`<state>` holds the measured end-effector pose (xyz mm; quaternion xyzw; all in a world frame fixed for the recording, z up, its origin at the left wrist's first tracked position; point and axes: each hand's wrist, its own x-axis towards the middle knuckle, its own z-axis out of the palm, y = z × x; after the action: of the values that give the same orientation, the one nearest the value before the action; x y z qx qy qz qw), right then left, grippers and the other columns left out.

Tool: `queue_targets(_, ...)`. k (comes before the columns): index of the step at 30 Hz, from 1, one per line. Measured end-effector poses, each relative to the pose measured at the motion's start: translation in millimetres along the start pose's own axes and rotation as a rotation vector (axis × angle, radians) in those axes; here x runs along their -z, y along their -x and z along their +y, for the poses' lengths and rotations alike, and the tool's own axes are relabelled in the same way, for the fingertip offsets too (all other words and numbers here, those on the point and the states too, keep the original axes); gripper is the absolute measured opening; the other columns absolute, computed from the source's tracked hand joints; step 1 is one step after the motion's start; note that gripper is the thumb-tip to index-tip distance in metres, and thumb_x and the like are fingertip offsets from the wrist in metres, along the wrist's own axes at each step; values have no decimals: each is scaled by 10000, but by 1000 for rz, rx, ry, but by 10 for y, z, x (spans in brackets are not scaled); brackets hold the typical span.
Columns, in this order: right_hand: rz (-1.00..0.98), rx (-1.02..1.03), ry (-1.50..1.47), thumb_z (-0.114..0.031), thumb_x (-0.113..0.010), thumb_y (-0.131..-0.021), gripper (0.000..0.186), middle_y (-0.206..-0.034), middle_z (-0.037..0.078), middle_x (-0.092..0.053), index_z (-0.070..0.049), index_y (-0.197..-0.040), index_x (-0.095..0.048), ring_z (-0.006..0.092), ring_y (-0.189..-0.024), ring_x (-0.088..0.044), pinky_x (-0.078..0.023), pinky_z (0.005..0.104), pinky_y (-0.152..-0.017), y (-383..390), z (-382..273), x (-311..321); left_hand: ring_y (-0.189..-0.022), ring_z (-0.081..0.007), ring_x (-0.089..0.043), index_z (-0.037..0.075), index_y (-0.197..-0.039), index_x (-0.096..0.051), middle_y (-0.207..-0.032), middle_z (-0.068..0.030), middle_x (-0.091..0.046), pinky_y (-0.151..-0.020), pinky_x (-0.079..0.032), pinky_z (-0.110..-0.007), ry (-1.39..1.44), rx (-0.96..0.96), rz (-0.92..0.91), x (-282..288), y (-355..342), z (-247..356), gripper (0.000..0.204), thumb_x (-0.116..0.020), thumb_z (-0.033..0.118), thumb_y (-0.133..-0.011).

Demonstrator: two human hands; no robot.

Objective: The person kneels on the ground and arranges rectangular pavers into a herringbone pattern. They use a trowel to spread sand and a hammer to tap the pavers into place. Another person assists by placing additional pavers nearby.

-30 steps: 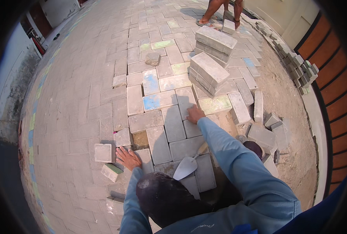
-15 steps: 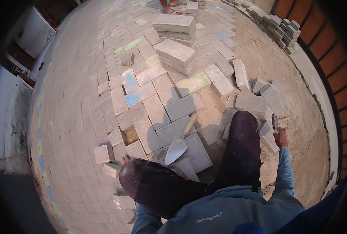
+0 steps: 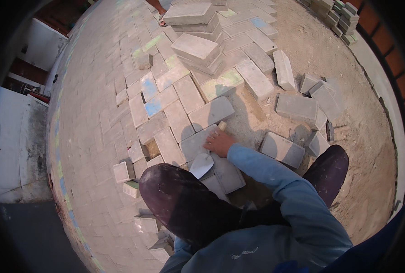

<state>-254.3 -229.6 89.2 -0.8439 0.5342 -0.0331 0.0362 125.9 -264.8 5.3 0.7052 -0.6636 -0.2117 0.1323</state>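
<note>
Paving work is what shows here, at the ragged edge where the laid blocks meet bare sand (image 3: 252, 116). The person crouches with one dark-trousered knee (image 3: 179, 200) over the paved floor. The right hand (image 3: 218, 142) reaches forward with its fingers closed tight round the wooden handle of a trowel (image 3: 201, 164). The butt of the handle sticks out past the knuckles towards the sand. The steel blade points back towards the knee and lies flat on a grey block (image 3: 194, 144) at the edge of the paving. The left hand is hidden behind the knee and body, so I cannot tell how its fingers stand.

A loose block (image 3: 282, 149) lies on the sand just beside the right forearm, with more scattered blocks (image 3: 298, 108) further out. Two stacks of blocks (image 3: 198, 48) stand on the paving well beyond the hand. A small unfilled gap (image 3: 153, 148) shows brown among the laid blocks towards the left.

My reading is that the step in hand is seating or levelling the edge block with the trowel. A next move would call for a level sand bed beside it, and for a loose block brought tight against the laid edge.
</note>
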Motion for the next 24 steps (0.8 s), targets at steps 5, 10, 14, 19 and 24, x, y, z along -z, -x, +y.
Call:
queue_targets(5, -22, 4, 51, -204, -554, -989, 195, -1189, 65, -610, -190, -1163, -640, 263, -1159, -621, -398, 557, -1053, 234, 355, 198, -1379, -418, -501, -16, -1490, -480, -1468, -265, -537, -1133, -404, -513, 65, 18, -67, -295, 446, 293, 566, -502, 329, -1042)
queue_targets(10, 207, -423, 18, -226, -682, -957, 293, -1131, 164, -535, -76, -1167, -543, 357, -1027, -634, -491, 512, -873, 1402, 1728, 849, -1364, -413, -517, -30, -1482, -485, -1457, -269, -548, -1129, -412, -497, 153, 70, -119, -448, 981, 527, 574, -517, 330, -1037)
queue_targets(14, 581, -954, -68, -296, -635, -1000, 366, -1151, 236, -543, -11, -1178, -490, 469, -1008, -623, -511, 553, -829, 2845, 2673, 848, -1353, -409, -531, -41, -1476, -489, -1448, -273, -556, -1126, -419, -485, 217, 114, -126, -455, 1322, 769, 580, -530, 330, -1032)
queue_targets(19, 783, -1468, -528, -301, -745, -845, 495, -1003, 309, -688, 125, -1054, -606, 394, -966, -687, -517, 463, -887, 4312, 3668, 420, -1339, -404, -547, -54, -1468, -494, -1437, -277, -567, -1123, -427, -470, 287, 146, -48, -34, 1468, 944, 587, -545, 330, -1026)
queue_targets(24, 695, -1701, -493, -326, -738, -787, 596, -1104, 360, -676, 138, -1140, -615, 447, -1061, -683, -512, 465, -963, 4847, 3980, -152, -1324, -399, -564, -68, -1460, -499, -1426, -281, -578, -1119, -435, -455, 264, 64, 96, 1081, 1132, 1202, 596, -560, 330, -1020)
